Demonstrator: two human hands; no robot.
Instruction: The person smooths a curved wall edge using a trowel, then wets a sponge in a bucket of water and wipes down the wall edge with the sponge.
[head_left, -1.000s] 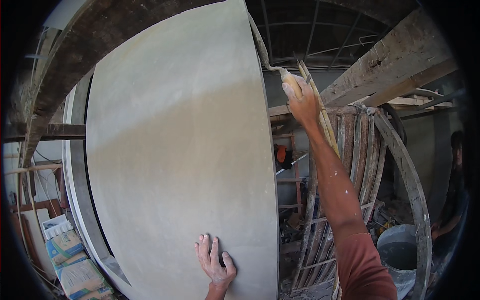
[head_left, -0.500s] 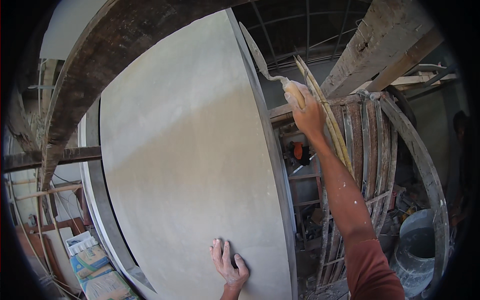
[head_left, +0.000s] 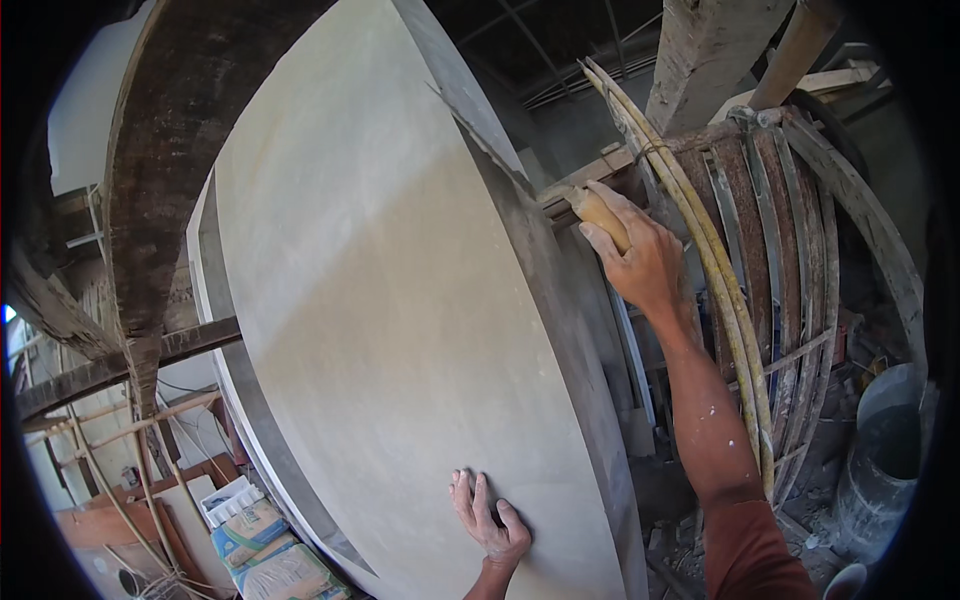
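A tall plastered column (head_left: pixel 400 320) with a smooth grey-beige face fills the middle of the view. My left hand (head_left: pixel 490 517) rests against its lower part, fingers apart and dusted with plaster. At the column's right-hand edge, my right hand (head_left: pixel 645 255) is closed around the wooden handle of a trowel (head_left: pixel 604 220). The long thin blade points up and to the left, along the narrow side face of the column. Whether the blade touches the plaster I cannot tell for certain.
Dark timber (head_left: pixel 165 130) arches across the upper left. Right of my arm stand yellowish poles (head_left: pixel 715 250) and a rusty slatted frame (head_left: pixel 775 250). A grey drum (head_left: pixel 880 480) stands at lower right. Stacked bags (head_left: pixel 250 535) lie at lower left.
The trowel blade has come from beyond the column's edge to lie along its side face. My view has shifted, showing more of that side. My left hand stays on the column.
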